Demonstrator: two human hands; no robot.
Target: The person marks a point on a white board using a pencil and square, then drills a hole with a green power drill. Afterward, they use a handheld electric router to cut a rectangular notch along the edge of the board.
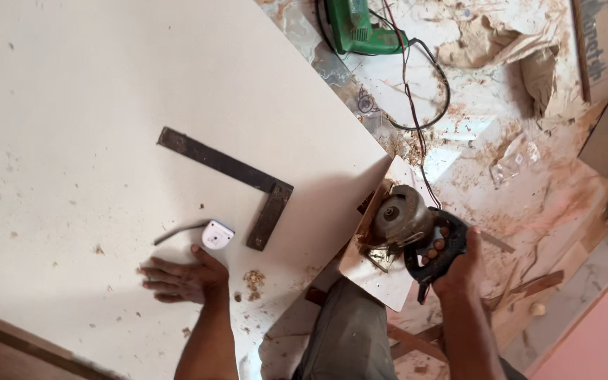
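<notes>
1. Two hands are at work: your left hand (181, 278) lies flat, fingers spread, palm down on the white board (107, 105).
2. Your right hand (455, 264) grips the black handle of the saw (406, 225), which sits at the board's corner edge.
3. Just beside your left hand lies a white tape measure (217, 234), its blade partly out.
4. Near it, a dark steel square (237, 179) rests on the board.
5. Beyond, a green power tool (357, 28) lies on the dusty floor (501, 134).
</notes>
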